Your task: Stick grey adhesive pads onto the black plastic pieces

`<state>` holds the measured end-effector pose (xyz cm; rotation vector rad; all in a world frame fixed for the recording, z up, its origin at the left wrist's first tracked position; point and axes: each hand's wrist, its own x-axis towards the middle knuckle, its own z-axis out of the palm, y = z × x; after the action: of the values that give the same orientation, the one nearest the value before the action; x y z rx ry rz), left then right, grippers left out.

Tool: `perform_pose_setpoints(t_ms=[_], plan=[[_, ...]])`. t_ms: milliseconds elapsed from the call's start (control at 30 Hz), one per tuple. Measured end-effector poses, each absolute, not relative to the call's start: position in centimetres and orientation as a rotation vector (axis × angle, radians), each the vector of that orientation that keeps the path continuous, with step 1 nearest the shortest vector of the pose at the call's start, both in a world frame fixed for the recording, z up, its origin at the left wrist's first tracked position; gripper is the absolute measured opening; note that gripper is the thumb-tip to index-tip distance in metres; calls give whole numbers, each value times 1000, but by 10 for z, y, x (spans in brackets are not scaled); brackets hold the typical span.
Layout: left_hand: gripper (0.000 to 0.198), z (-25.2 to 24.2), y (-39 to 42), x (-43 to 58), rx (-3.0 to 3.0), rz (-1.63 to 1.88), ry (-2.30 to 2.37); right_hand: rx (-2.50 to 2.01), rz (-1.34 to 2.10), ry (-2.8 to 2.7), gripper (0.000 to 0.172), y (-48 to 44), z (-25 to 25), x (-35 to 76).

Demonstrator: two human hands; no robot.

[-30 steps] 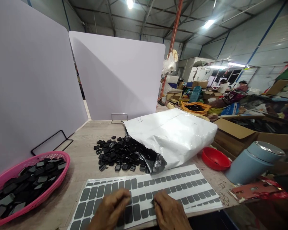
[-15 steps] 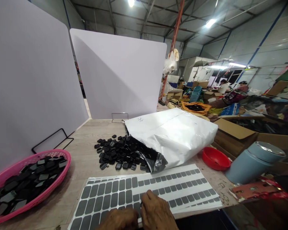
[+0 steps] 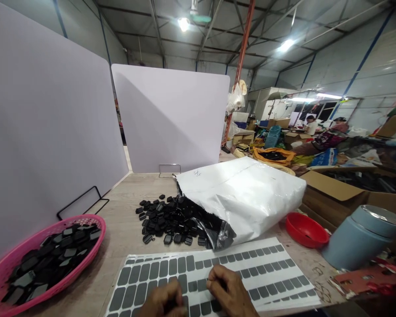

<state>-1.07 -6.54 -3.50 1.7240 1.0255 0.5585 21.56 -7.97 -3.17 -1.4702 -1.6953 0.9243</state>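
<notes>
A white sheet of dark grey rounded stickers (image 3: pixel 158 267) lies at the table's front edge, under both hands. My left hand (image 3: pixel 166 299) is low over its left half, slightly blurred, fingers curled closed; what they hold, if anything, is hidden. To its right, my right hand (image 3: pixel 231 290) is above the smaller stickers with thumb and fingertips pinched together. Anything in that pinch is too small to make out. Behind the sheet, small black plastic pieces (image 3: pixel 166 220) spill in a heap from a large white plastic bag (image 3: pixel 251 193) lying on its side.
At left stands a pink basket (image 3: pixel 100 240) full of similar black pieces. A red bowl (image 3: pixel 305 231) and a blue-grey flask (image 3: pixel 359 240) are at right, near an open cardboard box (image 3: pixel 336 187). White panels (image 3: pixel 171 114) border the table. Two people sit far back.
My hands have drawn apart, the right one shifting rightward and lifting from beside the left. The whole view has tilted a little, so the table's things appear lower and farther right.
</notes>
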Motion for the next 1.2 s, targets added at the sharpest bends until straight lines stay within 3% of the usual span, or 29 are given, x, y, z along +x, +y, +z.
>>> perform_pose_setpoints(t_ms=[100,200,367,600,700,867,967,1133,1200], plan=[[22,-29,-37,-20,1777,741,1372,-1490,944,-1650,17,-83,-42,222],[20,-24,-3,-26,1973,646,1621,-1516,928,-1638,19,-86,-51,221],[17,-40,29,-23,2232,538,1703,-1509,890,-1647,17,-87,-56,221],[24,-35,38,-26,2042,698,1761,-1454,875,-1626,17,-89,-54,224],[29,-25,34,-27,1856,775,1698,-1424,952,-1520,18,-89,-55,220],[49,-31,-8,-1,1465,816,1420,-1230,1230,-1355,46,-87,-59,202],[47,-41,-40,24,1017,909,1140,-1097,1280,-1394,56,-87,-64,193],[43,-53,-66,45,812,919,923,-1136,1287,-1352,58,-97,-75,190],[49,-57,-68,46,762,910,844,-1072,1371,-1278,57,-101,-77,194]])
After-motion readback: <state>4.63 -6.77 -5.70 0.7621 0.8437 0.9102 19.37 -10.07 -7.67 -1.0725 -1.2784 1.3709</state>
